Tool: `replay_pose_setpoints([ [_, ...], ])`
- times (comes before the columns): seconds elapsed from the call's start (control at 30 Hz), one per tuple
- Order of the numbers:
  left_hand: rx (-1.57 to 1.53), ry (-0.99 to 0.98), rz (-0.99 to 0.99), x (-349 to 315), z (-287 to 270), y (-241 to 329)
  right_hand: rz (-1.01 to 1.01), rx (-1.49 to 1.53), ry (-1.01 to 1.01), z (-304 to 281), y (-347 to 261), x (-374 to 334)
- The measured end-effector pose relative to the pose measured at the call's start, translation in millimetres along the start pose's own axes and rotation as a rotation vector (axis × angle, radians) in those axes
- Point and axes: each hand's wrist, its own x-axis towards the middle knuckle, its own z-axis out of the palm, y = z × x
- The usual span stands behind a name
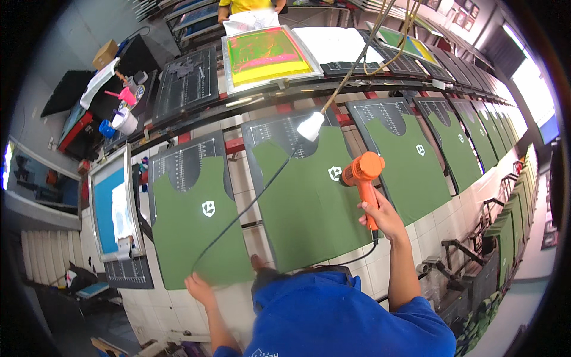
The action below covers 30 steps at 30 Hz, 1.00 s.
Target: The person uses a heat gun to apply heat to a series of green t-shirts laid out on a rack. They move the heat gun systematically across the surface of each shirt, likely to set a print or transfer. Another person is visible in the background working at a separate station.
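Note:
My right hand point(385, 218) is wrapped round the handle of an orange heat gun point(364, 168). Its nozzle points left, over the white shield print on a green fabric panel point(303, 208). A black cord point(253, 203) slants from a white hanging socket point(310, 127) down to my left hand point(201, 290). That hand is somewhat blurred, its fingers closed round the cord, beside the lower edge of another green fabric panel point(199, 244). This panel bears the same white shield print point(208, 208). Both panels lie on dark boards with white ruled marks.
More green panels point(416, 172) lie on boards in a row to the right. A framed screen point(111, 205) stands at left. Across the rail lies a screen with green, pink and yellow ink point(264, 55). Beyond it, a person in yellow point(250, 6) holds white material. Tubs point(124, 121) stand at upper left.

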Motion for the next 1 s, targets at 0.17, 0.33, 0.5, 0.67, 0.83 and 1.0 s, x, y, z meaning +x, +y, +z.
replay_pose_setpoints([
  [0.17, 0.057, 0.067, -0.079, -20.8, 29.4, 23.2, 0.017, -0.037, -0.103, -30.6, -11.6, 39.2],
  [0.33, 0.146, 0.143, -0.147, -27.3, 47.9, 38.5, 0.02, -0.101, -0.143, -38.8, -17.9, 66.9],
  [0.5, 0.264, 0.205, -0.188, -30.3, 66.9, 40.0, 0.023, -0.133, -0.152, -36.0, -11.4, 80.5],
  [0.67, 0.307, 0.221, -0.216, -30.4, 66.9, 51.6, 0.035, -0.062, -0.138, -28.7, -14.5, 81.1],
  [0.83, 0.367, 0.189, -0.198, -29.4, 64.1, 56.1, 0.037, -0.053, -0.135, -24.2, -15.6, 78.7],
  [1.0, 0.395, 0.189, -0.224, -29.8, 66.7, 52.6, 0.04, -0.057, -0.114, -20.1, -12.6, 81.7],
])
